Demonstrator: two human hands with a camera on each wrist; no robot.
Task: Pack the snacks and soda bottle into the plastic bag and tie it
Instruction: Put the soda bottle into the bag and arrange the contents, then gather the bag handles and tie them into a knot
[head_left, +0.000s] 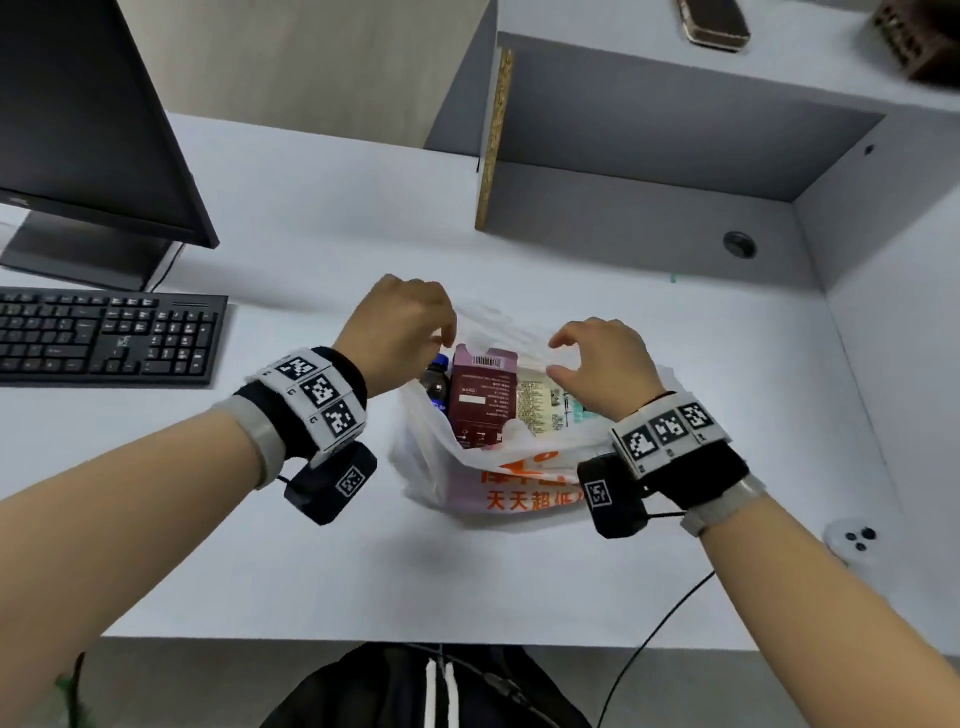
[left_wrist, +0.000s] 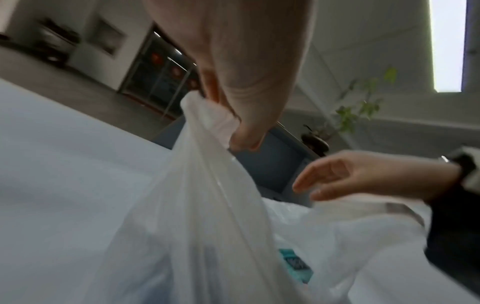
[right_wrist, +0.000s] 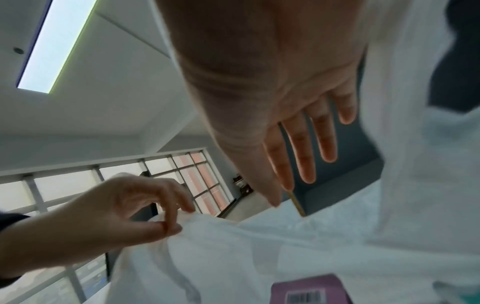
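A white plastic bag (head_left: 524, 483) with orange print lies open on the desk. Inside it I see a maroon snack box (head_left: 480, 395), a pale snack packet (head_left: 537, 402) and a dark soda bottle (head_left: 435, 384) with a blue cap. My left hand (head_left: 415, 322) pinches the bag's far-left handle (left_wrist: 205, 127) between thumb and fingers and lifts it. My right hand (head_left: 597, 358) hovers over the bag's right side with fingers spread and straight, holding nothing; its fingers (right_wrist: 306, 152) show clear of the plastic in the right wrist view.
A black keyboard (head_left: 104, 338) and monitor (head_left: 88, 130) stand at the left. A grey shelf unit (head_left: 675, 156) rises behind the bag, with a cable hole (head_left: 739, 243) at its base. A small white device (head_left: 854, 538) and a black cable (head_left: 649, 639) lie at the right front.
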